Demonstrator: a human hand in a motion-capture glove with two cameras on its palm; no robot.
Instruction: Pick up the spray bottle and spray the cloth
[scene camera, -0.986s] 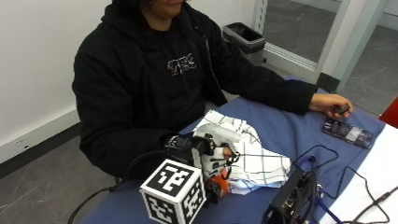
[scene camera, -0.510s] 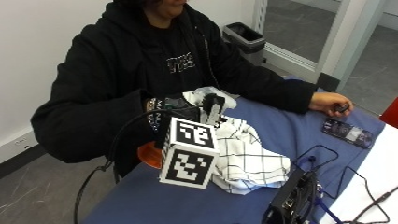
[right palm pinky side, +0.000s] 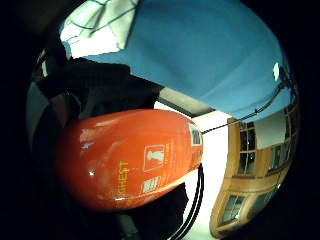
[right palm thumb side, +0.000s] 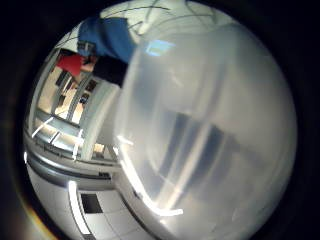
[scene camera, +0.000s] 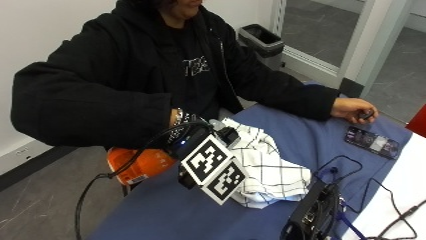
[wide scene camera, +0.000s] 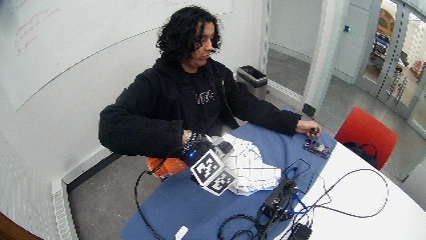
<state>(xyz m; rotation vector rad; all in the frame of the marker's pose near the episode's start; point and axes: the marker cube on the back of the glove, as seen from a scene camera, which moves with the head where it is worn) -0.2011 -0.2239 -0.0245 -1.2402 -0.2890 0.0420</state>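
Since a second ago your right hand (scene camera: 194, 137) has drawn the bottle (scene camera: 143, 162) back from beside the cloth (scene camera: 266, 165) to the table's (scene camera: 166, 210) edge nearest you. You grip the bottle clear of the table, its orange body hanging past that edge and its top towards the cloth. The cloth lies crumpled just beside your hand, near the same edge. Your bare left hand (scene camera: 353, 109) rests at the far end, near a phone (scene camera: 371, 141).
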